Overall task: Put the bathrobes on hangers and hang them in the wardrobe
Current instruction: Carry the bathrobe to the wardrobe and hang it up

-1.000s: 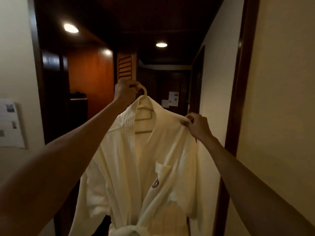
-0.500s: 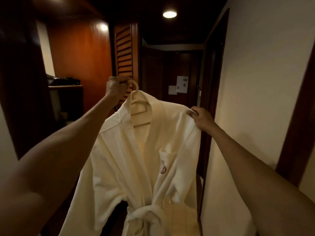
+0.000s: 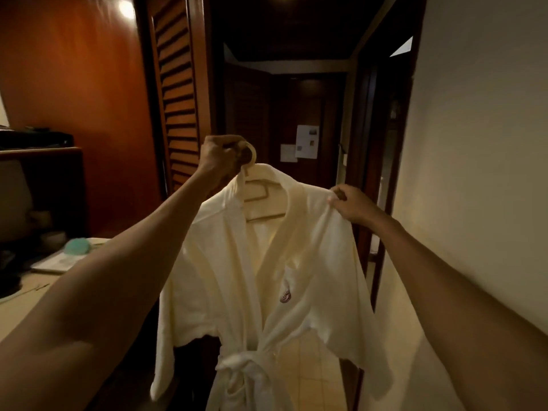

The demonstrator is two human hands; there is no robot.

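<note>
A cream bathrobe with a small round crest on its chest pocket and a knotted belt hangs on a pale hanger, held up in front of me in mid-air. My left hand grips the hanger's hook at the top. My right hand pinches the robe's shoulder fabric on the right. A louvred wooden wardrobe door stands open just behind my left hand; the wardrobe's inside is not visible.
A desk at the left carries papers and a teal object. A pale wall runs along the right. A dark corridor leads to a door with notices. The floor below is tiled.
I have walked forward down the corridor with the robe; the louvred door and end door are nearer, and the desk has come into view at the left. Both grips are unchanged.
</note>
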